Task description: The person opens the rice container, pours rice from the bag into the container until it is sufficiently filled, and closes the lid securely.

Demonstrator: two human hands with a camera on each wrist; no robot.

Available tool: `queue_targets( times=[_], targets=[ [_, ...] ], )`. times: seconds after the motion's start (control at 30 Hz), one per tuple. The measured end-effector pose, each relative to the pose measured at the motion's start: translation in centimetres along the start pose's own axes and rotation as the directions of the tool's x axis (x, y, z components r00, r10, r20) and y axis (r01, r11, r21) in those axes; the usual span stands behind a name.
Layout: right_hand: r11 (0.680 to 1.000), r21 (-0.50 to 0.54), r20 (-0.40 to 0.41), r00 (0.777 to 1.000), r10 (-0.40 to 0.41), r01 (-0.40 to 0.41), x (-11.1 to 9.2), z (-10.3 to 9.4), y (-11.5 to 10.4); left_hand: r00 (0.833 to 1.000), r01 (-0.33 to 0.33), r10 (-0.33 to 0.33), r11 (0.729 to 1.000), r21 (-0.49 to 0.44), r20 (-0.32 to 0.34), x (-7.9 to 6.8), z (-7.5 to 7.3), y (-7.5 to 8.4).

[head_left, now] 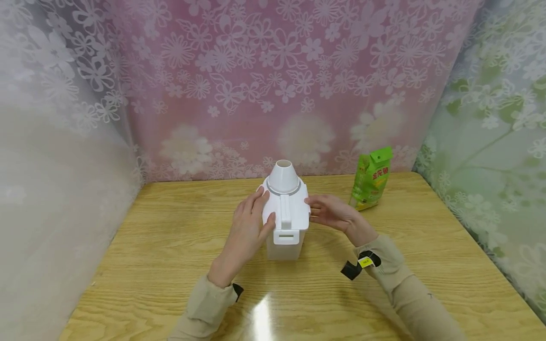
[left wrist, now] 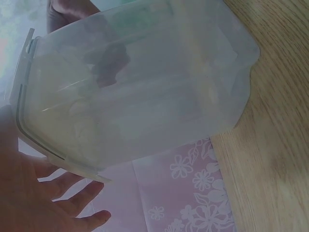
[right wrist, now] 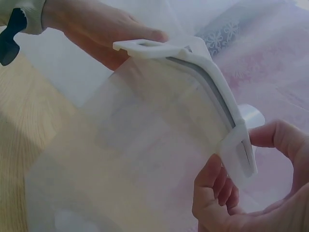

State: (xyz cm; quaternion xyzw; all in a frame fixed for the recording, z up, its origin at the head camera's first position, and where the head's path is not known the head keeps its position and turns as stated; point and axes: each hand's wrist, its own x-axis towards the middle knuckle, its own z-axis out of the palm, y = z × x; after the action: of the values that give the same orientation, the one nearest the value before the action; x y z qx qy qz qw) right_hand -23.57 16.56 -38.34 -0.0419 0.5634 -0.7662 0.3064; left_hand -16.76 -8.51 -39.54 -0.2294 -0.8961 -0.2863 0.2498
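Note:
A translucent plastic storage container (left wrist: 154,87) stands upright on the table, with a white lid (head_left: 300,213) on top. The lid carries a white cone-shaped spout (head_left: 283,179) at the back and a latch (head_left: 286,237) at the front. My left hand (head_left: 247,225) rests on the lid's left side, its fingers spread and fairly straight. On the opposite side, my right hand (head_left: 334,212) pinches a side latch (right wrist: 236,152) of the lid between thumb and fingers, seen closely in the right wrist view. That latch stands out from the container wall.
A green printed bag (head_left: 372,177) stands on the wooden table (head_left: 170,251) behind and right of the container. Floral curtains (head_left: 256,94) hang at the back and both sides. Black straps hang at the wrists.

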Motion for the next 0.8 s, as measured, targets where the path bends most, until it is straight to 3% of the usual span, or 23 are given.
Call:
queue_targets(
  times=[0.23, 0.8],
  targets=[
    [0.997, -0.072, -0.002, 1.0, -0.024, 0.023, 0.42, -0.05, -0.24, 1.0, -0.005, 0.005, 1.0, -0.001, -0.009, 0.12, 0.08, -0.02],
    [1.0, -0.02, 0.039, 0.999, -0.02, 0.021, 0.73, -0.11, -0.24, 1.0, 0.012, -0.012, 1.0, -0.002, 0.01, 0.15, -0.04, 0.02]
  ],
)
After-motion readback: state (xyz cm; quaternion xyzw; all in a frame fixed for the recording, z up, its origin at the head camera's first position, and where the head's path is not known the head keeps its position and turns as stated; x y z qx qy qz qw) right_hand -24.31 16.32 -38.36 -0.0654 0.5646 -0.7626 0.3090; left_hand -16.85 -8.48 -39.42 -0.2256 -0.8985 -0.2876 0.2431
